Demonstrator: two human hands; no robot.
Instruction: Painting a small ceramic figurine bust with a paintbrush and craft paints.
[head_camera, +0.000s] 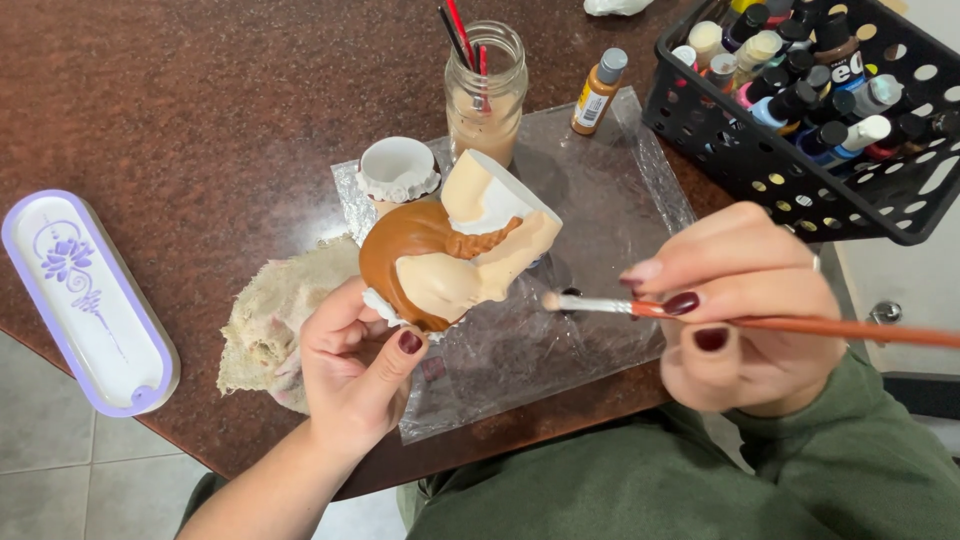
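While your left hand (350, 365) grips the figurine (455, 255) tilted w/ its pale side up, your right hand (745, 305) pinches the brush (760, 322), tip near it, over the plastic sheet (620, 200).

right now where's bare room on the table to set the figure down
Free: the brown table between tray and jar, and the plastic sheet right of the figure. Crowded: around the jar, cup, rag and basket.

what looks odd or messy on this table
Nothing is spilled or broken. The crumpled, stained rag hangs partly over the table edge, and the long tray also juts past it. The jar holds cloudy water with brushes.
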